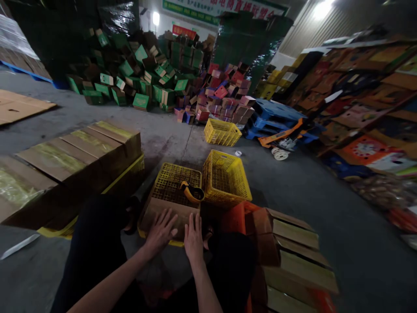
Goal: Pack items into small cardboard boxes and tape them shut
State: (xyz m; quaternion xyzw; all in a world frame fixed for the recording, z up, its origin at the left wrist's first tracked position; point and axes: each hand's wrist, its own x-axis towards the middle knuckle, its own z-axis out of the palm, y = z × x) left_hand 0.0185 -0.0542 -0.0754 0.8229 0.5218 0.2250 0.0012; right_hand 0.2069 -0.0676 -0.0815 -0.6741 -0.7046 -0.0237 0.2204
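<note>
A brown cardboard box [150, 215] lies on the near part of an upturned yellow plastic crate [166, 179] between my knees. My left hand [161, 231] rests on the box with its fingers spread. Beside it, my right hand [193, 237] lies with fingers stretched out at the box's right end. Neither hand grips anything. Just beyond the box, a yellow-and-black tape dispenser [188, 191] sits on the crate's lattice.
A row of taped cartons [65, 152] stands on yellow crates at left. More cartons [299, 256] stand at right by an orange crate [239, 217]. Ahead are an open yellow crate [228, 176], another yellow crate [222, 131], heaped boxes [141, 102] and a pallet jack [283, 137].
</note>
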